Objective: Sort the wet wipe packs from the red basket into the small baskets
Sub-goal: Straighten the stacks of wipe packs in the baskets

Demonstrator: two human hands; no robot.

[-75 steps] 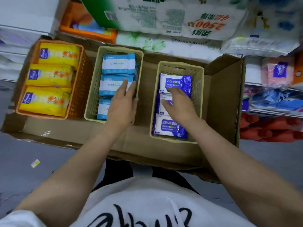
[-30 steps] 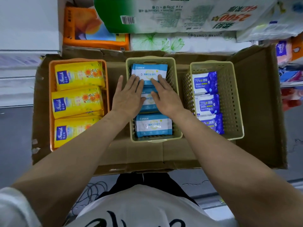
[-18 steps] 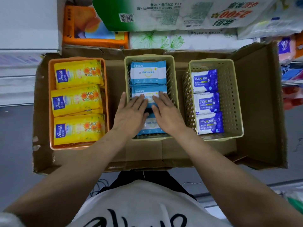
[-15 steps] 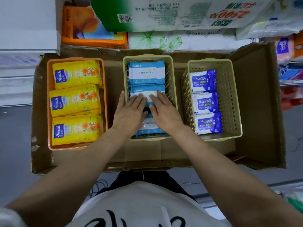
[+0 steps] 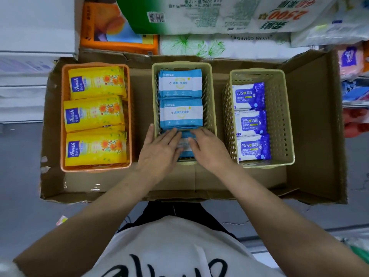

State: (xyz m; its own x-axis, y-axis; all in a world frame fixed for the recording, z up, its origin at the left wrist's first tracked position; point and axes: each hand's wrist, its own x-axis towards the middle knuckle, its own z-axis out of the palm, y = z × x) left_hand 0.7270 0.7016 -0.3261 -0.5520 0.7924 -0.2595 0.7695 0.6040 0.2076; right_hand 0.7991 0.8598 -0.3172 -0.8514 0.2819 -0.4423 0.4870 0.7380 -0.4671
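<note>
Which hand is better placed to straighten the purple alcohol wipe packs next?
The right hand: it lies flat on the nearest light blue pack, beside the right-most basket of purple packs. The left hand sits farther away.
</note>
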